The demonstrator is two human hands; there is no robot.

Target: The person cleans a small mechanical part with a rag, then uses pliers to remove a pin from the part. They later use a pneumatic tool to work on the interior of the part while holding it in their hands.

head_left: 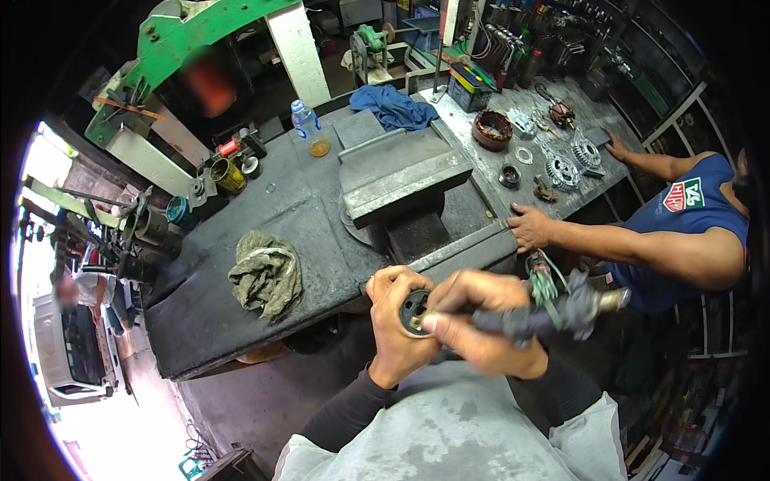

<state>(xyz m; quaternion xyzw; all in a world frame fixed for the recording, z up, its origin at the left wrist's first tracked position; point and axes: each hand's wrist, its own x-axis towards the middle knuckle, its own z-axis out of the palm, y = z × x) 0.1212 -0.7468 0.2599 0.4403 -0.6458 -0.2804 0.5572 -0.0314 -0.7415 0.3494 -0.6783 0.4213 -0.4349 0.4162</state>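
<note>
Close to my body, just off the bench's near edge, my left hand (388, 330) is wrapped round a short, round black housing (414, 303) with a pale rim, its open face turned up. My right hand (491, 337) grips a dark, elongated tool (565, 314) that looks wrapped, with a brass-coloured end pointing right; motion blurs it and I cannot make out its exact kind. The thumb and fingertips of that hand reach the housing's opening and hide part of its inside. Beyond my hands stands a large bench vise (405, 176).
A crumpled olive rag (266, 274) and a bottle (309, 128) lie or stand on the dark bench. Right of the vise are a copper-wound ring (492, 130) and metal housings (561, 170). A co-worker in blue (670, 220) rests both hands on the bench there.
</note>
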